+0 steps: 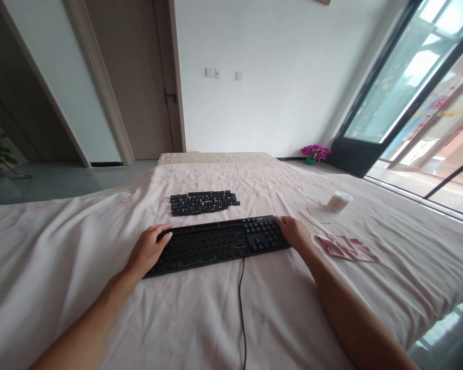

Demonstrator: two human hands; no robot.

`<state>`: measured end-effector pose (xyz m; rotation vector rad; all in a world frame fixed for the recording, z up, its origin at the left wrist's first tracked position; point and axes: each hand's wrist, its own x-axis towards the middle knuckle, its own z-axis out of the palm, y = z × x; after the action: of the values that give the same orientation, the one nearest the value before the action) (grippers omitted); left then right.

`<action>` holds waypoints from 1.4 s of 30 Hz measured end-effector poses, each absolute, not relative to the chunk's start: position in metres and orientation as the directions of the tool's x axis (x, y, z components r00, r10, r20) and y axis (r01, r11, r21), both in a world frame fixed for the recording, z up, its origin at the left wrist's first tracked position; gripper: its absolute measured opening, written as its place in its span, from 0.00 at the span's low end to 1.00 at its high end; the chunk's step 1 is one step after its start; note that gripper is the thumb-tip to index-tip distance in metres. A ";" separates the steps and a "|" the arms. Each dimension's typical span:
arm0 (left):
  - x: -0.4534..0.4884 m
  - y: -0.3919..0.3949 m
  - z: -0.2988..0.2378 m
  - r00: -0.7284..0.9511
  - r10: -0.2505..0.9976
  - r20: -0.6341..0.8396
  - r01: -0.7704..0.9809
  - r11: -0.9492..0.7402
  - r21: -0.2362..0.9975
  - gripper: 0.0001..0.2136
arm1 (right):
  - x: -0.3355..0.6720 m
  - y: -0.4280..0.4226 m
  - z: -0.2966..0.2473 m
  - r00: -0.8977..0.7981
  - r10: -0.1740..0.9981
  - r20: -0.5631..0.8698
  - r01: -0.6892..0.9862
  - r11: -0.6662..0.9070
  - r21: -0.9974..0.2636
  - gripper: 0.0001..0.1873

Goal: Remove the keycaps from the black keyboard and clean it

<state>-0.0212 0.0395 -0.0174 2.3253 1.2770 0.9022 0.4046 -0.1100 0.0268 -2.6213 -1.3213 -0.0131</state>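
A black keyboard [216,244] lies on the pink sheet, slightly slanted, between my hands. Its main block has bare sockets without keycaps, while the keys at its right end are in place. My left hand [151,246] grips the left end, thumb on top. At the other end, my right hand [293,231] is closed around the right edge; a small pale sliver shows at its fingertips, too small to name. Beyond the keyboard, loose black keycaps [200,203] lie grouped in rows. From the keyboard's near edge a black cable [241,303] runs towards me.
A pink cloth [347,247] lies crumpled right of my right arm. Behind it stands a round, whitish tub [338,201], with several thin sticks [315,201] scattered nearby. The patterned sheet [193,318] is wrinkled over the whole surface. Purple flowers [315,152] stand by the wall.
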 end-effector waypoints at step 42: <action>-0.021 0.033 -0.011 0.384 0.845 0.371 0.551 -0.532 0.643 0.15 | 0.425 -0.115 0.009 0.607 0.787 0.116 0.775 -0.553 -0.306 0.26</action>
<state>-0.0206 0.0331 -0.0113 2.2322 1.2047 0.9593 0.4251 -0.1148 0.0093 -2.5103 -1.2628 0.0489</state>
